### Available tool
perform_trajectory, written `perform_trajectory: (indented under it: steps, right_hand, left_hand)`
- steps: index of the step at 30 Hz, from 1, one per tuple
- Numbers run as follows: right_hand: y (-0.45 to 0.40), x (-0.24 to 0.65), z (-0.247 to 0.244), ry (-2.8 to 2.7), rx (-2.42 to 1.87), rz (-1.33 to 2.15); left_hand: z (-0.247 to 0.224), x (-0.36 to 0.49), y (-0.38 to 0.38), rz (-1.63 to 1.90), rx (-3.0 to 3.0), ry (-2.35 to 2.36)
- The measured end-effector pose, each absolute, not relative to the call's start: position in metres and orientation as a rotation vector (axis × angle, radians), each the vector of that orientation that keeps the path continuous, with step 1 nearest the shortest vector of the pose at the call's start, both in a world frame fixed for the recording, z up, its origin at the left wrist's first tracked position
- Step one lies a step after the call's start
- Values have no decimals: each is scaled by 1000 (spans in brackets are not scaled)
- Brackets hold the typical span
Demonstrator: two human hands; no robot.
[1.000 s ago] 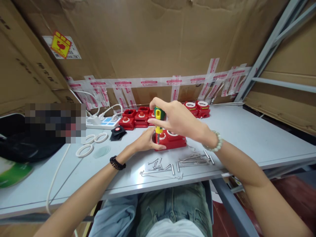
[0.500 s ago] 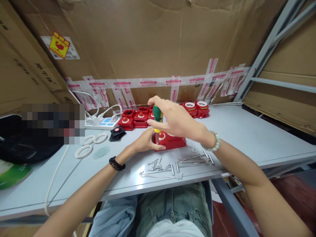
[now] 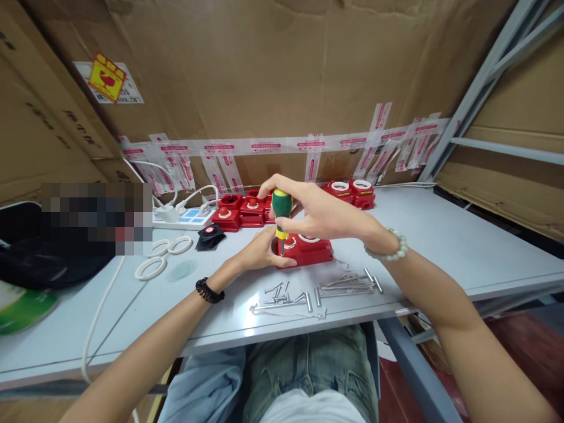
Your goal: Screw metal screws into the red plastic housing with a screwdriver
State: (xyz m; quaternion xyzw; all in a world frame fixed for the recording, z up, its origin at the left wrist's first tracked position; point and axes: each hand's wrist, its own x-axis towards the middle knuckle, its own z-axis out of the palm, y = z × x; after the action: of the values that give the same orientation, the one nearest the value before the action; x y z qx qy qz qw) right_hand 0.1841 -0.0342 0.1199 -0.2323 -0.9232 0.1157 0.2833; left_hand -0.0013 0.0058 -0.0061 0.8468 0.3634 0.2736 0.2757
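Note:
My right hand (image 3: 308, 208) grips a screwdriver (image 3: 282, 207) with a green and yellow handle, held upright. The shaft points down at the left corner of a red housing (image 3: 311, 252), where the tip meets what looks like a screw. Against that same corner, my left hand (image 3: 259, 251) holds the housing on the table, its thumb along the front edge. Part of the housing's top is hidden under my right hand. In front of it lie several loose screws (image 3: 277, 294), metal rods (image 3: 309, 302) and pale cords (image 3: 348, 285).
More red housings (image 3: 227, 218) stand along the back, two with white rings (image 3: 362, 185) at right. To the left are loose white rings (image 3: 150, 268), clear discs (image 3: 183, 270), a black piece (image 3: 210, 238) and a power strip (image 3: 189, 220). A metal frame (image 3: 469, 88) rises at right.
My right hand's fingers have shifted around the screwdriver handle, and its wrist has moved slightly right. My left hand and the red housing stay in place.

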Motion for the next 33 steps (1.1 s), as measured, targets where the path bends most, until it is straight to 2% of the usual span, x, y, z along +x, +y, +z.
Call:
perform_trajectory:
  steps: [5,7,11,18,25,33]
  right_hand:
    - [-35,178,118,-2250,-963,71]
    - [-33,179,118,-2283,-927,116]
    - [-28,187,122,-2461,-587,388]
    - [-31,170,111,-2191,-902,173]
    - [-29,189,123,-2409,-559,540]
    - [-53,170,114,-2251,-871,265]
  left_hand:
    - [-4,-1,4,722,2254,992]
    - [-3,-1,4,713,2249,991]
    - [-2,-1,3,703,2243,967]
    - [-2,0,3,701,2268,1002]
    - [-2,-1,2,697,2276,994]
    - [-7,-1,3,712,2386,1136]
